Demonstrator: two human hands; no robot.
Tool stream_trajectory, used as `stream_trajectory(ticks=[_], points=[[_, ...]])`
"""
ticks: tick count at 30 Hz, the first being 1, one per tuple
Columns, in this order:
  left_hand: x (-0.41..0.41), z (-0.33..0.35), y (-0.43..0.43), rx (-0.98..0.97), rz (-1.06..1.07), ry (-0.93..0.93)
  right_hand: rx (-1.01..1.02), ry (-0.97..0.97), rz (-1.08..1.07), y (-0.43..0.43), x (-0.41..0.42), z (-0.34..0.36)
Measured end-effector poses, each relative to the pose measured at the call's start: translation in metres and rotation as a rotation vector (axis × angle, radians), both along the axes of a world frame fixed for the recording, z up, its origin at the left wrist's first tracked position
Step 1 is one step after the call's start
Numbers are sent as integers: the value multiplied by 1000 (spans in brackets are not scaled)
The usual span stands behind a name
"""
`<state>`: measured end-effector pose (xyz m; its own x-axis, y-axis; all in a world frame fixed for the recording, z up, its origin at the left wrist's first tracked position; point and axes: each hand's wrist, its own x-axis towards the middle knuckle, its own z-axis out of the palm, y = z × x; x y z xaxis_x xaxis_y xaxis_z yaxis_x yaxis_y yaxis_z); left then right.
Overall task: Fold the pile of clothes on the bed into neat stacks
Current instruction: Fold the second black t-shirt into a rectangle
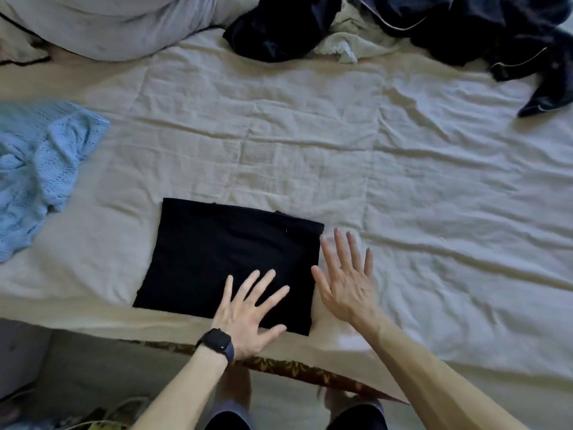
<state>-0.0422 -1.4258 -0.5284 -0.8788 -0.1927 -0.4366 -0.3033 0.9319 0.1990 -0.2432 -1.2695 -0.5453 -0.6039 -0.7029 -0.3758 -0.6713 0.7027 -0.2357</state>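
Currently the folded black fabric rectangle (229,259) lies flat on the wrinkled cream bed sheet (403,181), its near edge close to the edge of the bed. Left hand (248,315), with a black smartwatch (217,342) on the wrist: fingers straight and spread, palm down on the near right corner of the rectangle, gripping nothing. Right hand (344,283): fingers straight and spread, just beside the rectangle's right edge over the sheet, holding nothing; contact with the sheet cannot be told. Risk 1: a sideways sweep of the left palm could drag the top layer and skew the fold, since a small bit of under-layer already shows at the far edge. Risk 2: a pull towards the body could slide the piece off the bed. Risk 3: the sheet is loose and creased, so it may bunch under the piece as it is moved. Unfolded items are well apart: a heap of dark navy clothes (434,26) at the far right and a crumpled light blue knit garment (37,169) at the left.
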Motion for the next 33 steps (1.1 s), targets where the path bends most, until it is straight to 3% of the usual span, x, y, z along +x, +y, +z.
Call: stream_trajectory(ticks=[2,8,17,23,26,29,31,33], points=[[-5,6,38,-19,-45,4,52,-3,1,17,-16,3],[-43,21,86,-118,100,-42,216,-170,114,55,-41,-3],[-37,30,83,-141,154,210,218,-165,167,61,-46,-20],[-39,45,99,-181,343,438,269,-223,167,46,-51,9],[-40,62,104,-12,766,472,-5,-306,-81,30,-47,39],[-40,73,93,272,1275,487,-229,-750,-531,5,-45,62],[-39,79,83,351,1333,499,-218,-1010,-713,-13,-47,64],[-38,83,75,375,1276,492,-195,-1122,-790,-33,-49,59]])
